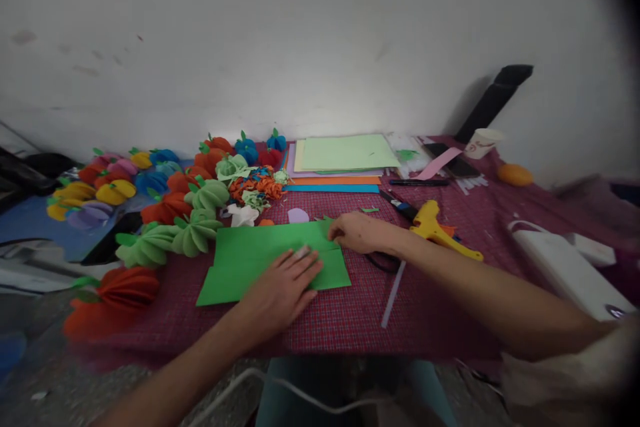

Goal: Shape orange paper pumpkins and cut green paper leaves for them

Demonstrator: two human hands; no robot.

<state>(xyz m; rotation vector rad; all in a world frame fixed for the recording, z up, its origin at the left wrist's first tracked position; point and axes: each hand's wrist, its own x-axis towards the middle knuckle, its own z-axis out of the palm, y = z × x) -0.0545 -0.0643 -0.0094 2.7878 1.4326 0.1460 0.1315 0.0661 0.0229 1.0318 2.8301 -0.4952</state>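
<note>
A green paper sheet (250, 257), partly folded, lies on the red checked tablecloth (350, 313). My left hand (283, 290) lies flat on the sheet's lower right part, fingers stretched out and pressing it down. My right hand (357, 233) rests at the sheet's upper right edge, its fingertips pinched on the folded paper edge.
Many paper pumpkins (165, 203) in green, orange, yellow, blue and purple crowd the left. A stack of coloured paper (340, 160) lies at the back. A yellow glue gun (437, 230), black scissors (383, 260), a pen (417, 182), a paper cup (483, 142) and a white box (565, 270) are to the right.
</note>
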